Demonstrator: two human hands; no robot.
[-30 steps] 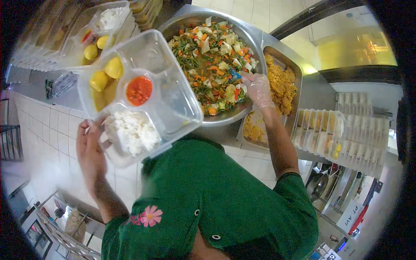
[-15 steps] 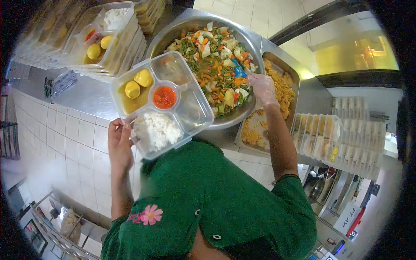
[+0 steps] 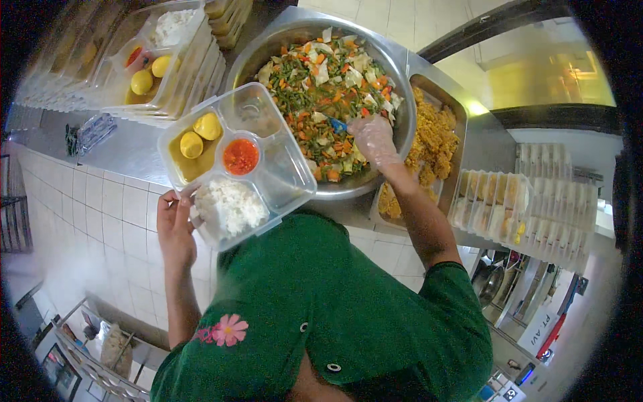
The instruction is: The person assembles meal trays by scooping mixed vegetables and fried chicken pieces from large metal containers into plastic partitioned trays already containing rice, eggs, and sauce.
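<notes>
Lower centre of the frame, a green shirt [image 3: 321,315] with a pink flower fills the foreground, both forearms rising out of it. At centre left, the left hand [image 3: 175,224] grips the near corner of a clear compartment tray [image 3: 284,177], fingers curled shut around its rim. The tray hangs tilted above the steel counter [image 3: 127,157], its far corner overlapping the rim of the big bowl. In it: white rice [image 3: 229,206] in the nearest compartment, a small cup of red sauce [image 3: 240,156] in the middle, two yellow egg halves [image 3: 199,134] in sauce to the left, and the right-hand compartment bare.

Right of centre, the right hand [image 3: 375,142], in a thin clear glove, sits down inside the large steel bowl [image 3: 406,107], fingers closed on a blue utensil [image 3: 337,124] dug into the mixed vegetables [image 3: 321,87] — green beans, carrot, cabbage. How much of the utensil is buried, I cannot tell.

Just beyond, right of the bowl, a steel pan of golden fried pieces [image 3: 432,141]. At far right, rows of clear lidded trays [image 3: 522,208]. In the upper left, a stack of filled trays [image 3: 157,63] with eggs, sauce and rice.
</notes>
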